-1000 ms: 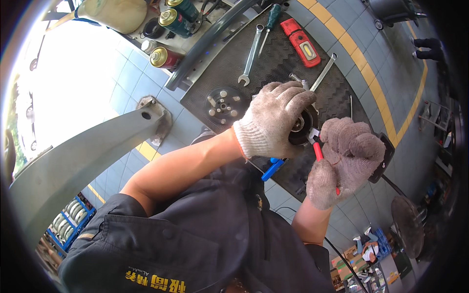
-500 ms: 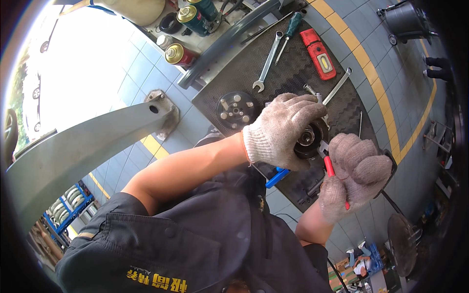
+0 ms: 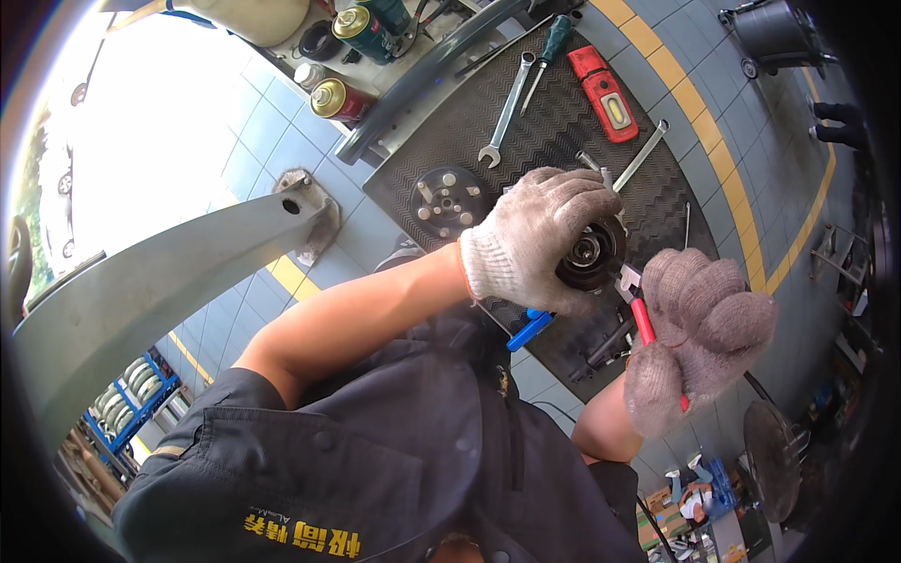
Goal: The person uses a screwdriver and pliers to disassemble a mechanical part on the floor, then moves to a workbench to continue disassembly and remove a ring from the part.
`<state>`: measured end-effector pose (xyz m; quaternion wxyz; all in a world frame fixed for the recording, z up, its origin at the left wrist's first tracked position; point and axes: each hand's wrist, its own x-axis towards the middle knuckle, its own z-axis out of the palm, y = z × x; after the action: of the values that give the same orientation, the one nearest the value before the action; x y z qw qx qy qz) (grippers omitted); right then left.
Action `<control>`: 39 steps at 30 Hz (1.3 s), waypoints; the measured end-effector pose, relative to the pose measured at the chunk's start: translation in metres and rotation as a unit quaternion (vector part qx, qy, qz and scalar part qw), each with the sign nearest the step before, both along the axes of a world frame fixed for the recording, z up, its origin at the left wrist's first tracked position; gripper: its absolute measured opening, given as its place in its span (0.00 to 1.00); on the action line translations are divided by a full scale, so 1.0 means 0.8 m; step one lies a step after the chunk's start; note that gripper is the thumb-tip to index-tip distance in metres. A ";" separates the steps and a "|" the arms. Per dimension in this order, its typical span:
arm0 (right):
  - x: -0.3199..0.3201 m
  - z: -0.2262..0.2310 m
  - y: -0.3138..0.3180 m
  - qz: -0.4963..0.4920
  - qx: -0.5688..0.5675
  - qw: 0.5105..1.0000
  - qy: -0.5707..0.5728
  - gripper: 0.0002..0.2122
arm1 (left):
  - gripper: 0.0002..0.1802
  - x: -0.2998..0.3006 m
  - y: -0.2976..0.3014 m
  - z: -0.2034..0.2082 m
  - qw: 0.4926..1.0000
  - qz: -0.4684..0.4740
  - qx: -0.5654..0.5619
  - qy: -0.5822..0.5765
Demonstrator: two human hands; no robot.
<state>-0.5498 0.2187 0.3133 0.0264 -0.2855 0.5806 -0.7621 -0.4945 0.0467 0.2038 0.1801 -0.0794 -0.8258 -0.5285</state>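
My left hand (image 3: 540,235), in a knitted work glove, is closed around a round dark metal part (image 3: 588,250) that looks like a pulley, its hollow centre facing up. Red-handled pliers (image 3: 645,322) are gripped in my right hand (image 3: 709,328), gloved the same way. Their silver jaws lie close beside the part's right rim; whether they touch it I cannot tell. A dark metal disc (image 3: 449,202) with several round studs rests on the black ribbed mat (image 3: 413,174), left of my left hand. Near my left wrist is a blue object (image 3: 531,330), partly hidden.
Beyond my hands lie a combination wrench (image 3: 508,111), a screwdriver (image 3: 547,61), a red work light (image 3: 603,94) and another wrench (image 3: 642,155). Cans (image 3: 340,99) stand at the far left by a grey rail. A grey lift arm (image 3: 188,244) extends in from the left.
My right hand has moved slightly right and nearer to me with the pliers, drawing their jaws a little away from the round part. My left hand keeps its hold.
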 end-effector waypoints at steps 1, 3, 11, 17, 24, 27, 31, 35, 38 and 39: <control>0.000 0.001 0.000 -0.004 -0.008 1.000 -0.012 0.21 | 0.51 -0.002 -0.001 -0.003 1.000 -0.014 0.011 0.020; -0.001 0.002 -0.001 -0.003 -0.026 0.999 -0.027 0.23 | 0.46 -0.004 -0.003 -0.007 0.999 -0.032 0.012 0.037; -0.016 0.025 0.004 0.059 -0.044 0.997 0.019 0.27 | 0.24 0.018 -0.008 0.044 0.995 0.037 -0.090 -0.020; -0.017 0.057 -0.013 0.147 -0.039 0.983 0.102 0.32 | 0.15 0.034 -0.017 0.101 0.966 0.069 0.173 -0.177; 0.020 0.078 -0.093 0.172 0.006 0.972 0.159 0.46 | 0.15 0.071 -0.107 0.148 0.850 0.061 0.377 -0.362; 0.047 0.076 -0.156 0.140 0.014 0.978 0.152 0.48 | 0.16 0.098 -0.177 0.156 0.830 0.053 0.395 -0.391; 0.074 0.052 -0.280 0.106 -0.013 0.986 0.129 0.49 | 0.16 0.129 -0.303 0.146 0.819 0.116 0.384 -0.410; 0.070 0.036 -0.413 0.146 0.133 0.965 0.171 0.46 | 0.17 0.151 -0.447 0.120 0.802 0.178 0.377 -0.428; 0.055 0.018 -0.509 0.169 0.267 0.928 0.198 0.43 | 0.15 0.156 -0.537 0.084 0.803 0.217 0.317 -0.456; 0.050 0.001 -0.541 0.182 0.241 0.928 0.220 0.46 | 0.18 0.157 -0.563 0.067 0.830 0.213 0.225 -0.463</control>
<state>-0.5098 -0.2143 0.3143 0.1047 -0.5316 0.6758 -0.4997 -0.3692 -0.4039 0.2578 -0.1021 0.3953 -0.6671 -0.6232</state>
